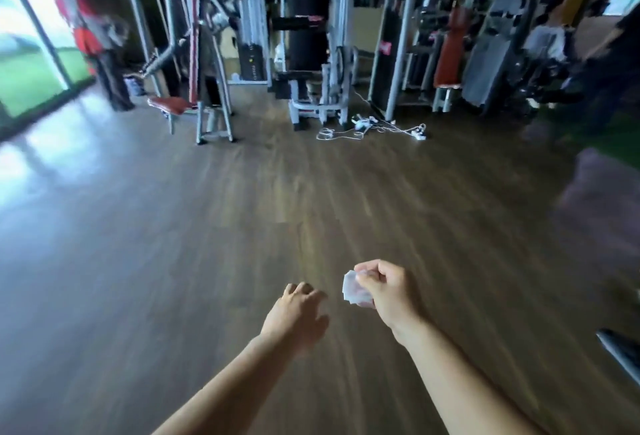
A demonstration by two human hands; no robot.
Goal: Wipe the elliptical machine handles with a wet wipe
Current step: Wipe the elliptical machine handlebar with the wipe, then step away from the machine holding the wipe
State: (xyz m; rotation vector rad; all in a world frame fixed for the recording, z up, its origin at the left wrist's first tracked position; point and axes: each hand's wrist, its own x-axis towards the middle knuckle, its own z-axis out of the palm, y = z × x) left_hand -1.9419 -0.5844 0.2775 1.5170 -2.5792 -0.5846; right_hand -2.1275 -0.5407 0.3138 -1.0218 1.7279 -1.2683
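My right hand point(384, 291) is held out over the wooden floor, fingers closed on a small folded white wet wipe point(353, 287) that sticks out to the left of the fingertips. A little to its left and lower, my left hand point(298, 313) holds nothing, palm down with the fingers loosely curled and slightly apart. No elliptical machine or handles can be made out; the picture is blurred by motion.
Brown wooden floor point(242, 226) stretches ahead. Weight machines point(311, 53) line the back, with white cables point(374, 128) lying on the floor before them. A person in red point(93, 43) stands far left by a bright window. A dark object point(620, 348) pokes in at the right edge.
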